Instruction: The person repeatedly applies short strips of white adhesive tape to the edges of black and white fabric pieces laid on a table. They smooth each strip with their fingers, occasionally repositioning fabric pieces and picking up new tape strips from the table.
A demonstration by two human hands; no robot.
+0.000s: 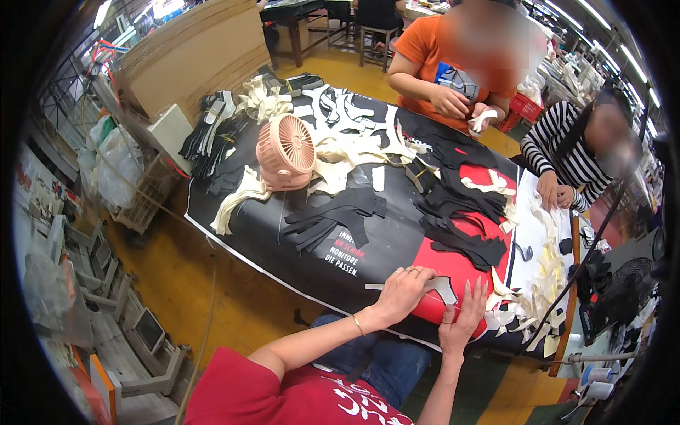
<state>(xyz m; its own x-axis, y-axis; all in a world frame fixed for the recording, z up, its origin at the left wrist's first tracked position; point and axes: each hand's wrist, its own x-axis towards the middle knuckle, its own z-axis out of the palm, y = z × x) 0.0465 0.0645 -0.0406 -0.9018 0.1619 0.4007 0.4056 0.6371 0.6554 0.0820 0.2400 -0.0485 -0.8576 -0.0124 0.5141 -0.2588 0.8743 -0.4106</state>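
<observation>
At the table's near edge, my left hand [405,289] is closed with its fingertips on a curved white cut piece [445,290] with a dark edge. One narrow end of that piece sticks out left of the hand. My right hand [464,317] is beside its right end, fingers stretched out and thumb close to or touching the piece. Both hands are over the red part of the printed table cover [397,248]. Just beyond them lies a pile of black cut strips [467,244]. More black strips [340,216] lie farther left.
A pink fan [287,152] stands among white cut pieces [347,145]. Cream scraps [542,283] heap up at the right. Across the table, a person in orange [432,57] handles a white piece; another in stripes [552,138] works at the right. A cardboard panel [191,60] stands behind left.
</observation>
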